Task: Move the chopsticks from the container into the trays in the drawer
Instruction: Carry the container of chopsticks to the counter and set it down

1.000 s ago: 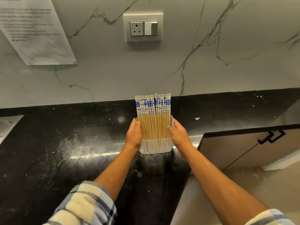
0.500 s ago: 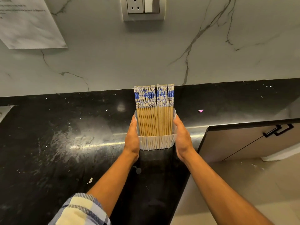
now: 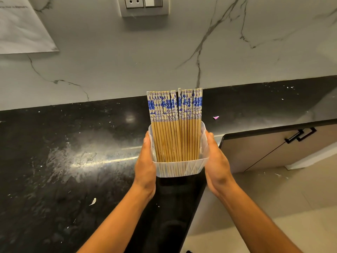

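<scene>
Black speckled countertop under a grey veined wall, dusted with pale smears and crumbs left of the container. Translucent plastic container held above the counter's front edge, near the corner where the counter steps back. Left hand pressed flat against the container's left wall, fingers together and pointing away from the body. Right hand pressed against the right wall the same way, thumb along the rim; container clamped between the two palms. Chopsticks packed side by side inside the container, bamboo shafts within its walls, blue-and-white patterned tops sticking out well past its far rim, toward the wall. Narrow gap in the row near its middle. Small pink scrap on the counter, right of the container and apart from it. White scrap on the counter, left of and nearer than the container. Beige cabinet fronts with black handle right of the container, below the counter edge; open pale floor beneath and right of the right forearm. Wall socket straight beyond the container; paper sheet on the wall far left of it.
</scene>
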A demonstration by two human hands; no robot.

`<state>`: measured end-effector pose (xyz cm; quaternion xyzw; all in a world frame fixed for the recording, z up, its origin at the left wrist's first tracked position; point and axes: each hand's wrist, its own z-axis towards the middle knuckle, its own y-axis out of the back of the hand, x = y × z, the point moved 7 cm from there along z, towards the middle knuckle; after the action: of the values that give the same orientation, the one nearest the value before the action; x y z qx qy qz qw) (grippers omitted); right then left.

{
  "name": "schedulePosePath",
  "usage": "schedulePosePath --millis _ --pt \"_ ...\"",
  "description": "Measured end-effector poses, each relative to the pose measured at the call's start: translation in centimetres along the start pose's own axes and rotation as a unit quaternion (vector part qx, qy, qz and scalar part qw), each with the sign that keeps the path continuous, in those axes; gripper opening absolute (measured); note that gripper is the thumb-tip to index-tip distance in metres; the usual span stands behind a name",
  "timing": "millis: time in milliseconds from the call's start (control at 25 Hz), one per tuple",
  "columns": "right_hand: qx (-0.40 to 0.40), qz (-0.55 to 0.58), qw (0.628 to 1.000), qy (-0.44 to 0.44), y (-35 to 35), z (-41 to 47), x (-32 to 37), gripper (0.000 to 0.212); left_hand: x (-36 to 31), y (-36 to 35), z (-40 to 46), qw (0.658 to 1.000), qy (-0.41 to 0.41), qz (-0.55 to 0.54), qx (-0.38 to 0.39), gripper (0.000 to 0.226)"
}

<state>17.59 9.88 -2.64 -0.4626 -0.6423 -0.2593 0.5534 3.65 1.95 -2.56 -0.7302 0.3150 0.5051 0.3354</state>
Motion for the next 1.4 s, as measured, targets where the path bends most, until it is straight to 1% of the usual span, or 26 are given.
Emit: schedulePosePath --millis 80,120,240,280,440,560,760,880,960,1040,1160,1240,1320,1360,1400 --pt "-0.013 0.0 1.0 0.007 0.6 -1.9 1.2 0.049 -1.3 -0.6 -1.9 1.0 -0.001 -0.005 0.008 0.04" --pt "-0.02 0.0 1.0 0.011 0.7 -2.8 1.8 0.048 -1.8 -0.8 -2.7 1.0 -0.002 -0.004 0.011 0.042" --pt "-0.047 -0.002 0.999 0.014 0.9 -5.9 3.0 0.045 -2.6 -0.7 -4.9 0.999 -0.004 0.011 0.033 0.063" --pt "-0.053 -0.004 0.998 0.016 0.8 -6.9 3.1 0.046 -2.6 -0.5 -5.5 0.999 -0.004 0.01 0.04 0.065" --pt "-0.062 0.002 0.998 0.022 -0.5 -11.0 1.6 0.059 -2.3 1.5 -8.7 0.999 -0.005 -0.003 0.048 0.059" --pt "-0.087 0.017 0.996 0.026 -2.0 -14.0 -0.2 0.056 -1.7 3.4 -11.3 0.998 -0.006 -0.006 0.067 0.048" --pt "-0.116 0.039 0.992 0.024 -5.4 -19.2 -3.3 0.051 0.3 7.5 -15.2 0.994 -0.008 0.006 0.113 0.05" --pt "-0.148 0.064 0.987 0.005 -5.8 -22.0 -5.3 0.055 1.9 8.9 -17.4 0.991 0.001 0.018 0.135 0.053" --pt "-0.156 0.077 0.985 -0.004 -5.7 -24.0 -6.6 0.054 2.5 9.2 -19.0 0.989 0.013 0.026 0.147 0.051" --pt "-0.167 0.089 0.982 -0.015 -5.1 -26.2 -7.8 0.054 3.1 9.1 -20.7 0.989 0.021 0.03 0.141 0.049" --pt "-0.197 0.082 0.977 -0.015 -3.4 -30.0 -8.9 0.059 3.7 7.9 -23.6 0.986 0.006 0.038 0.165 0.052" --pt "-0.233 0.085 0.969 -0.019 -2.0 -33.2 -9.2 0.052 4.4 6.5 -25.7 0.98 0.013 0.027 0.195 0.057" --pt "-0.278 0.088 0.956 -0.022 -0.4 -36.9 -9.4 0.033 5.5 4.6 -28.1 0.972 0.027 0.022 0.233 0.058" --pt "-0.306 0.091 0.947 -0.023 0.4 -39.0 -9.5 0.027 6.1 3.6 -29.6 0.965 0.034 0.023 0.258 0.058" --pt "-0.337 0.094 0.937 -0.02 1.3 -41.1 -9.7 0.027 6.8 2.4 -31.0 0.957 0.041 0.026 0.285 0.058"
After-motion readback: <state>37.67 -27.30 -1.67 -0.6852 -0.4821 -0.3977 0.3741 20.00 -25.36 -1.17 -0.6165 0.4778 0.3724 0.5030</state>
